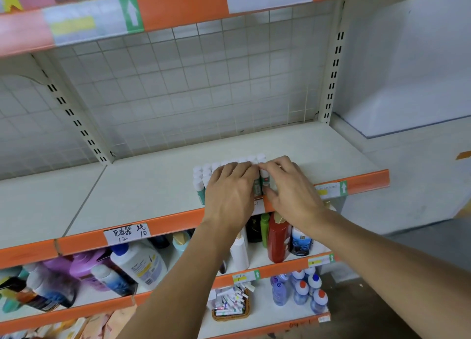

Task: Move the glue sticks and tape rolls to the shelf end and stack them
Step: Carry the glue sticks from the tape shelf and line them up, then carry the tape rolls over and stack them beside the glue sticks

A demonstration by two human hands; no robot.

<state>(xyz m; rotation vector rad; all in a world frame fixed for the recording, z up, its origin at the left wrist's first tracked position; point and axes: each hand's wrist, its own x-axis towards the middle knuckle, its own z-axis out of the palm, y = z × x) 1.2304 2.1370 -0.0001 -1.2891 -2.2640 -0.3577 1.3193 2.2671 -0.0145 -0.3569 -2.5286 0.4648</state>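
Glue sticks (204,178) stand upright in a tight block, long axis vertical, white caps up, green-and-white labels on the bodies. The block sits at the shelf's front edge, right of the middle and well short of its right end.

Left hand (229,188) lies palm-down over the block's left and centre, fingers straight and resting on the caps, gripping nothing. Right hand (288,186) is on the block's right side, thumb and fingers curled round the end sticks and pinching them.

Shelf (153,186) is a white board with an orange front strip (178,224), white wire-grid back panel (191,84), slotted uprights. White wall to the right.

Writing: a handwritten white tag (126,233) on the strip reads "充电器 线" with "12" and "10" below. A green arrow tag (343,188) sits near the strip's right end. Stick brand too small to read.

Lower shelves: bottles (277,239), and a wicker basket (230,307) of small items.
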